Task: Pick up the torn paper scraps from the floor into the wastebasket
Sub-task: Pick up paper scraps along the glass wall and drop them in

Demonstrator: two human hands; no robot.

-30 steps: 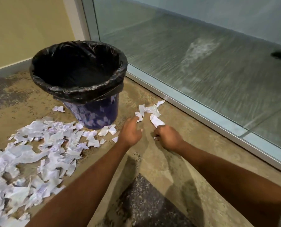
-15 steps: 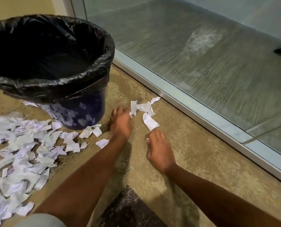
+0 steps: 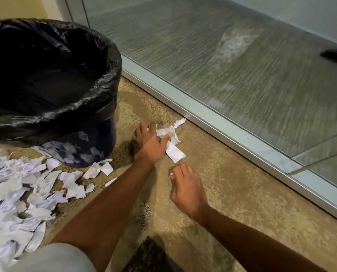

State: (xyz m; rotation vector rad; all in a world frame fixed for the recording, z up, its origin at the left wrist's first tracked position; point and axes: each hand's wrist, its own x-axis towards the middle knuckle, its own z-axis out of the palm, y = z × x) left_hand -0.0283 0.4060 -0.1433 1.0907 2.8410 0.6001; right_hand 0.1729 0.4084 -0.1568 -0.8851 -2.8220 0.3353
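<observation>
Head view, as I see it on my remote feed. Mottled tan floor fills the lower frame, bounded at upper right by a glass panel on a metal base rail.

The wastebasket, blue-walled and lined with a black bag, stands upright at upper left, near the rail but apart from it.

The large heap of scraps lies on the floor at the left edge, reaching the foot of the wastebasket.

The small cluster of scraps lies between the wastebasket and the rail, on the floor.

The left hand is down on this cluster, forefinger and thumb closing round its crumpled upper pieces; one flat piece lies free just beside the thumb.

The right hand hovers just short of the cluster, fingers curled, pinching a tiny scrap at the fingertips.
</observation>
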